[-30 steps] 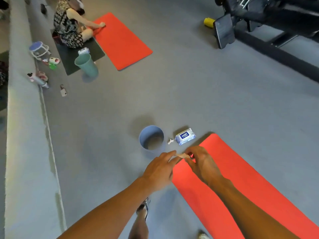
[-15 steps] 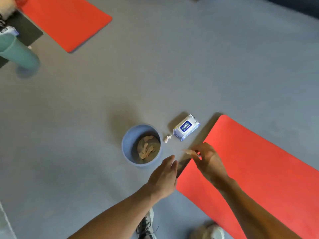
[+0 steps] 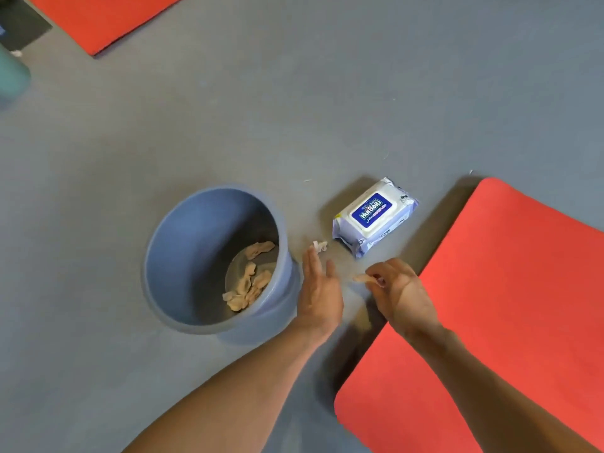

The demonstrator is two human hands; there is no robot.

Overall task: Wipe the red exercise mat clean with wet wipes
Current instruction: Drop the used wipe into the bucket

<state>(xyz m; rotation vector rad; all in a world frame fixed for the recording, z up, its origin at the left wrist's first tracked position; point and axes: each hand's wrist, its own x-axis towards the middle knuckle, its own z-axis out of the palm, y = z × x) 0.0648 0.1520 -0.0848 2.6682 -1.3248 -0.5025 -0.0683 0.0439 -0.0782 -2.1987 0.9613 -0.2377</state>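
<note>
A used wipe (image 3: pixel 362 278), tan with dirt, is pinched in the curled fingers (image 3: pixel 376 276) of the right hand (image 3: pixel 400 291) just off the near corner of the red mat (image 3: pixel 510 305). The left hand (image 3: pixel 318 289) is held flat beside it, fingers straight and holding nothing, its edge close to the wall of the blue bin (image 3: pixel 157 256).

The mat is seen spread flat on the grey floor (image 3: pixel 294 109), to the right of both hands, with one rounded corner beyond the right fingertips. The pack (image 3: pixel 374 215) of wet wipes lies just beyond the fingers, between bin and mat, its flap side up. A small scrap (image 3: pixel 319 246) of wipe is seen on the floor at the left fingertips. Several soiled wipes (image 3: pixel 248 279) lie in the bottom of the bin.

The wipe is judged to be light, limp and damp, likely to cling to skin; a pinch at one end should suffice, and a release over the bin's wide mouth, left of the fingers, is probably what comes next. The pack is soft and yielding and is best steadied with one hand while a sheet is drawn from the flap. The mat is thin and pliable, and its edge may lift or creep if wiped towards the corner. Open floor surrounds the hands on all sides; a second red mat (image 3: pixel 98 18) lies well apart, far beyond the bin.
</note>
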